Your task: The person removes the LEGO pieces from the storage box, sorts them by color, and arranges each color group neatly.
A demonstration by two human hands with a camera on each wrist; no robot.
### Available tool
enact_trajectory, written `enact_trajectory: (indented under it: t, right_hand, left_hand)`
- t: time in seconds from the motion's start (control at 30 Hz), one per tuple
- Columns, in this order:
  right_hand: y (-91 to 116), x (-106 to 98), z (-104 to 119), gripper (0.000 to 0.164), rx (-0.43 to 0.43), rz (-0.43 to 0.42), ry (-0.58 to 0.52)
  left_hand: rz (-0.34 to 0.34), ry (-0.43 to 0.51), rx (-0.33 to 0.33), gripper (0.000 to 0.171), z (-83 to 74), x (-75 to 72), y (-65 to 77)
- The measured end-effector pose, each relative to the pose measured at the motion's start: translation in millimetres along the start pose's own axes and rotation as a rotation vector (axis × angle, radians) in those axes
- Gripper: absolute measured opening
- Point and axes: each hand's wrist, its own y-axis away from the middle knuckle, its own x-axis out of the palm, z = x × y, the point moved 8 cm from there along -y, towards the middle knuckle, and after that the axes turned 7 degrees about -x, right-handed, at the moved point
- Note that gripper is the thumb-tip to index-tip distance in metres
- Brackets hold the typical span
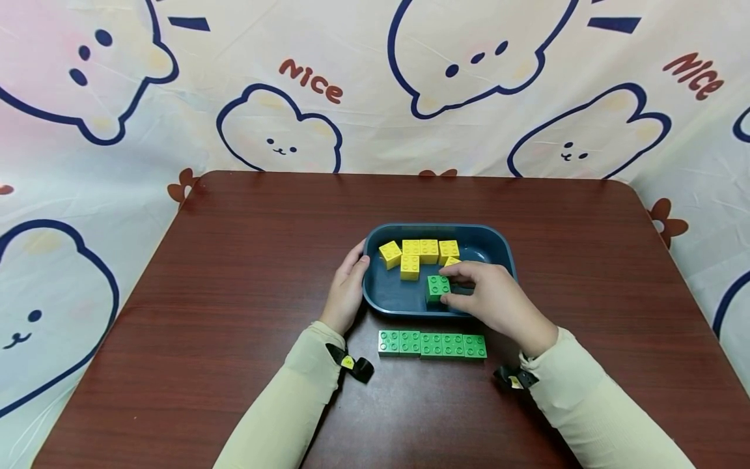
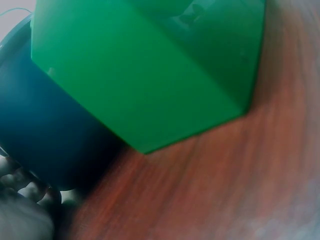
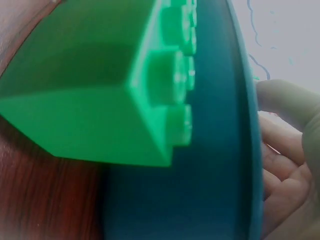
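Note:
A dark blue tray [image 1: 389, 296] stands on the table, its left edge held by my left hand [image 1: 346, 296], thumb at the rim. My right hand [image 1: 500, 303] reaches over the tray's right front and pinches a green toy building brick [image 1: 435, 290] between thumb and fingers. Several yellow building bricks [image 1: 409, 268] lie in the tray, one partly hidden by the right fingers. In front of the tray, green bricks [image 1: 432, 345] form a straight row, studs up. That row's end looms large in both wrist views, beside the blue tray wall [image 3: 215, 195].
The brown wooden table [image 1: 263, 260] extends around the tray on all sides. Behind it hangs a pale cloth [image 1: 363, 130] with cartoon animal outlines. Black straps with small devices [image 1: 357, 368] sit at both wrists, near the ends of the green row.

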Motion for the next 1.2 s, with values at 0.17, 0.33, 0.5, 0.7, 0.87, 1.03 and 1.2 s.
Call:
enact_trajectory:
  t: [0.17,0.33,0.5,0.7,0.87,1.03,1.2]
  right_hand:
    - [4.7,-4.6,5.7,0.040,-0.024,-0.014,0.020]
    - [10.6,-9.2,10.3,0.041,-0.042,-0.032,0.019]
    - [17.0,-14.4,14.3,0.040,-0.055,-0.051,0.011]
    - [24.4,-21.3,22.0,0.039,-0.084,-0.083,0.042]
    - [31.1,-24.5,29.1,0.038,-0.117,-0.105,0.047]
    - [38.4,-27.6,34.6,0.037,-0.138,-0.126,0.063]
    - [46.1,-31.3,39.2,0.037,-0.181,-0.160,0.079]
  left_hand:
    - [0.002,-0.007,0.002,0.042,-13.2,3.4,8.7]
    - [0.006,-0.004,0.003,0.042,-20.0,5.6,13.4]
    - [0.003,-0.003,0.012,0.042,-12.3,3.2,7.5]
    - [-0.007,0.011,0.027,0.039,0.3,-0.6,0.4]
    - [-0.017,0.009,0.028,0.039,0.0,-1.1,0.1]
    - [-0.019,0.007,0.028,0.038,0.0,-1.2,0.3]
    - [-0.012,0.006,0.024,0.038,0.7,-0.9,0.2]
